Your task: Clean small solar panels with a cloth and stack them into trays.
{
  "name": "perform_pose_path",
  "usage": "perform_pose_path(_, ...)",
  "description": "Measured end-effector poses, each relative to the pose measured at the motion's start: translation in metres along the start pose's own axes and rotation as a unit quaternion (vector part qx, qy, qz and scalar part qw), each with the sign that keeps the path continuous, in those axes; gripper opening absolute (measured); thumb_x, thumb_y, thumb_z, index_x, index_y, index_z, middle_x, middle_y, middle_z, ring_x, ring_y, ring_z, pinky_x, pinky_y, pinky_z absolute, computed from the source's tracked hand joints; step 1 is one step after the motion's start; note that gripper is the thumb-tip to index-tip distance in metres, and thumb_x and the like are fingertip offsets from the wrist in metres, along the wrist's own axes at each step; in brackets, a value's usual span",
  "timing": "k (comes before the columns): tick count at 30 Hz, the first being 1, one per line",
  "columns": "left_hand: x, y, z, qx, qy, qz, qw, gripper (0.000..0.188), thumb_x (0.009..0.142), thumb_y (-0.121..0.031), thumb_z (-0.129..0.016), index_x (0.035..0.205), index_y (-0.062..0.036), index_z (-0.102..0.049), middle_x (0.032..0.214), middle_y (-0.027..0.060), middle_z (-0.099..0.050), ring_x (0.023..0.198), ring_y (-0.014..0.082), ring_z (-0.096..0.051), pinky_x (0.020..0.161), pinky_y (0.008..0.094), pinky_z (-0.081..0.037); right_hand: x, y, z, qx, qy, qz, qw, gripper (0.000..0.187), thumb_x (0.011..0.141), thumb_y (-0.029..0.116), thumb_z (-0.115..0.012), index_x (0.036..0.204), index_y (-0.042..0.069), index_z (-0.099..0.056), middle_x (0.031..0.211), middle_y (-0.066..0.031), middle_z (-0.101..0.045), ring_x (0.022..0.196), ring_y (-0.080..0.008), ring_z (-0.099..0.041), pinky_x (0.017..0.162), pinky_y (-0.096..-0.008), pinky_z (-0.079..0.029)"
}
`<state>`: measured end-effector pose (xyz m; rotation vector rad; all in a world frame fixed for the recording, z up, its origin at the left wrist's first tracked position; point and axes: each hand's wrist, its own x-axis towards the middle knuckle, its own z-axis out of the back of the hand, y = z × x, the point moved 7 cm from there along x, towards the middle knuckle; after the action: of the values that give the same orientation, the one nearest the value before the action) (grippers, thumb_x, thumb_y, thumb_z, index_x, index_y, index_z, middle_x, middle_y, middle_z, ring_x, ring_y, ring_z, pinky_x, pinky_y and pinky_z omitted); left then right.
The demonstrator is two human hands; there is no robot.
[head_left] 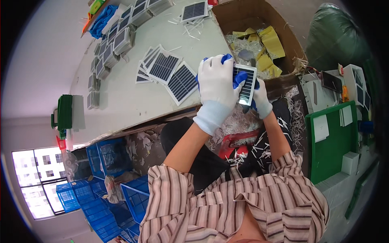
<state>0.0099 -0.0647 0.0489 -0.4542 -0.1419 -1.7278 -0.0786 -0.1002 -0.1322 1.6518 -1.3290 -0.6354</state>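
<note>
Nearest are the striped shirt (243, 190) and, past it, the lap, where white strips (258, 150) lie over dark trousers (189, 139). Beyond the lap, the gloved left hand (217, 83) pinches a small white-edged panel (248, 86), its blue-coated thumb pressed on the dark face. The panel is tilted in front of the person, just short of the cardboard box (243, 17). The gloved right hand (262, 97) curls at the panel's far edge, partly hidden; I cannot tell whether it grips the panel or a tool.

The scraps suggest that edge strips are being trimmed off. If so, the next move calls for a steady left pinch and a clean pull along the rim, over the box.

Farther off, loose panels (164, 68) overlap on the white table (129, 99), with stacked panels (121, 40) along its far side.
</note>
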Motion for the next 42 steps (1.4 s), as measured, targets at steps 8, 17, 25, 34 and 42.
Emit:
perform_pose_path(8,0.000,0.000,0.003,-0.030,-0.038,-0.101,0.994,0.044,0.066,-0.010,-0.072,0.108,-0.0084,-0.062,0.111,0.0120,-0.058,0.106,0.0325,-0.052,0.094,0.0410,-0.040,-0.015,0.025,-0.004,-0.065,0.017,0.005,0.998,0.023,0.081,0.018,-0.066,0.093,-0.002,-0.063,0.079,-0.0025,-0.065,0.070,-0.0073,-0.058,0.064,-0.0247,-0.049)
perform_pose_path(17,0.011,-0.012,-0.006,-0.102,-0.014,-0.201,0.974,0.039,0.066,-0.006,-0.069,0.105,-0.0095,-0.065,0.104,0.0090,-0.063,0.101,0.0325,-0.057,0.088,0.0407,-0.045,-0.047,0.035,-0.008,-0.057,-0.105,-0.076,0.990,0.015,0.081,0.013,-0.070,0.079,0.002,-0.059,0.063,0.0006,-0.057,0.055,-0.0043,-0.051,0.050,-0.0209,-0.042)
perform_pose_path(25,0.000,-0.010,-0.004,-0.091,-0.060,-0.102,0.989,0.035,0.067,-0.008,-0.067,0.102,-0.0069,-0.064,0.106,0.0119,-0.061,0.101,0.0327,-0.056,0.087,0.0410,-0.045,-0.041,0.029,-0.009,-0.066,-0.103,-0.079,0.989,0.008,0.085,0.008,-0.062,0.088,0.001,-0.060,0.073,0.0009,-0.060,0.063,-0.0043,-0.052,0.057,-0.0218,-0.043)
perform_pose_path(34,0.005,-0.015,-0.012,-0.052,-0.096,-0.034,0.993,0.030,0.069,-0.007,-0.064,0.098,-0.0096,-0.064,0.097,0.0103,-0.060,0.094,0.0322,-0.055,0.082,0.0420,-0.042,-0.058,0.036,-0.050,-0.189,0.173,-0.004,0.967,0.018,0.070,0.007,-0.067,0.088,0.002,-0.068,0.075,-0.0070,-0.068,0.065,-0.0117,-0.062,0.062,-0.0269,-0.050)
perform_pose_path(42,0.002,-0.018,-0.011,-0.026,-0.107,-0.003,0.994,0.039,0.068,-0.010,-0.067,0.106,-0.0071,-0.062,0.106,0.0118,-0.057,0.103,0.0319,-0.052,0.089,0.0422,-0.040,-0.059,0.027,-0.031,-0.137,-0.189,0.101,0.967,0.035,0.083,0.004,-0.062,0.114,0.003,-0.046,0.094,-0.0080,-0.062,0.083,-0.0148,-0.061,0.075,-0.0274,-0.049)
